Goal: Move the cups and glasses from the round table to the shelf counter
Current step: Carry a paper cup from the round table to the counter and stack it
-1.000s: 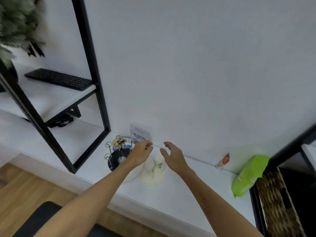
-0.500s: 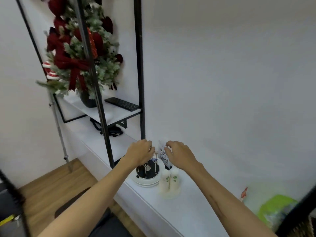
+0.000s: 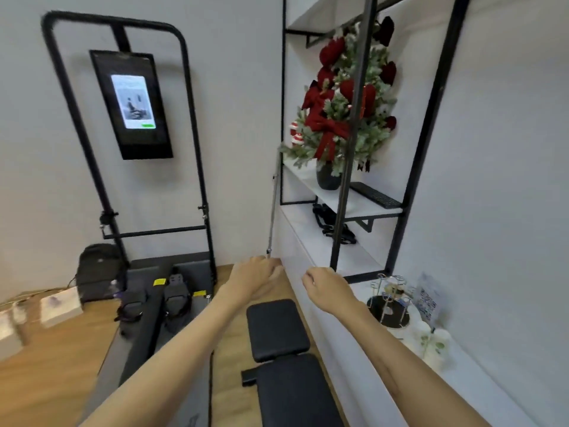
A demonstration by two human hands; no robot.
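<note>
Cups (image 3: pixel 432 342), two white ones with green leaf prints, stand side by side on the white shelf counter (image 3: pixel 480 392), at the far right of what you see; take that counter as your landmark. Starting far to the left of it, a black backpack (image 3: pixel 98 269) sits on the wooden floor against the wall, below a dark wall screen (image 3: pixel 131 103) framed by black tubing. Nearer the counter, a black padded bench (image 3: pixel 283 349) runs alongside its front edge. Your left hand (image 3: pixel 255 274) hangs in the air above the floor just left of the counter's front edge, fingers loosely curled and holding nothing. Your right hand (image 3: pixel 328 289) hovers over the counter's edge, also loosely curled and empty, apart from the left hand. On the counter, just behind the cups, a round black cup rack (image 3: pixel 389 306) with thin wire prongs stands beside a small QR-code card (image 3: pixel 428 298). Above the counter's far end, a decorated Christmas tree (image 3: pixel 345 103) in a dark pot sits on the upper shelf with a black keyboard (image 3: pixel 377 195) beside it.
</note>
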